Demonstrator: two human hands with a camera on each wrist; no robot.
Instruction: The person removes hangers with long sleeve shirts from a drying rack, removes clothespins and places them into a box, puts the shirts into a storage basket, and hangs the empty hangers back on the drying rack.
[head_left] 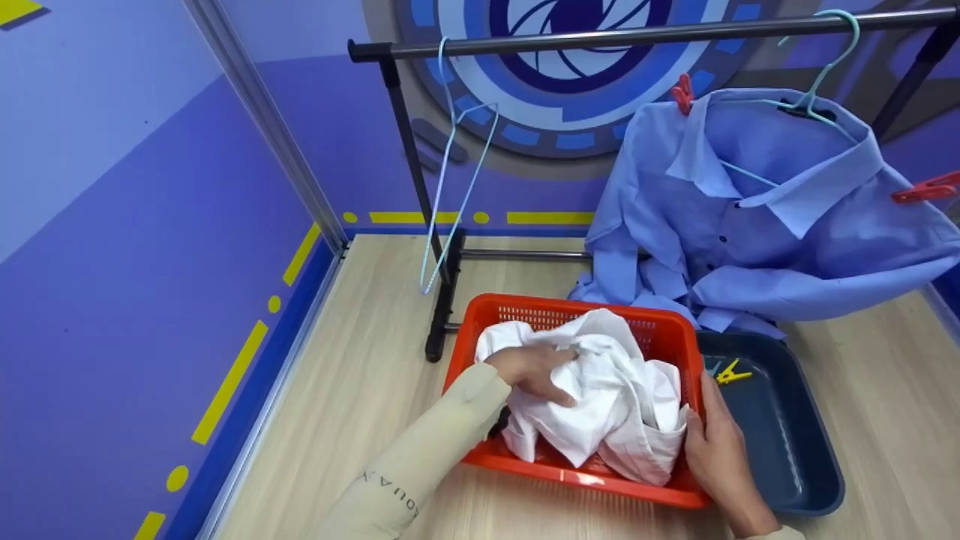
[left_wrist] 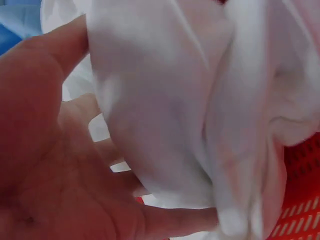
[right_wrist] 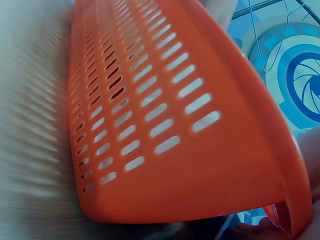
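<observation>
A bunched white cloth point(head_left: 600, 397) lies in a red plastic basket point(head_left: 480, 307) with slotted walls. My left hand point(head_left: 532, 371) rests on the left part of this cloth, its fingers spread. In the left wrist view, the palm and fingers of the left hand point(left_wrist: 75, 165) reach among folds of the white cloth point(left_wrist: 165, 110), which partly hide the fingertips. At the basket's right end, my right hand point(head_left: 720, 450) grips the rim, thumb toward the inside. The right wrist view shows the red basket point(right_wrist: 240, 160) from outside, with fingers at the handle slot in the lower right corner.
A dark blue tub point(head_left: 780, 450) with a yellow clothespin point(head_left: 731, 373) sits right of the basket. Behind, a blue shirt point(head_left: 750, 225) hangs on a metal rack point(head_left: 615, 37), with red clothespins point(head_left: 682, 94) at its shoulders. A bare light-blue hanger point(head_left: 450, 172) hangs at left.
</observation>
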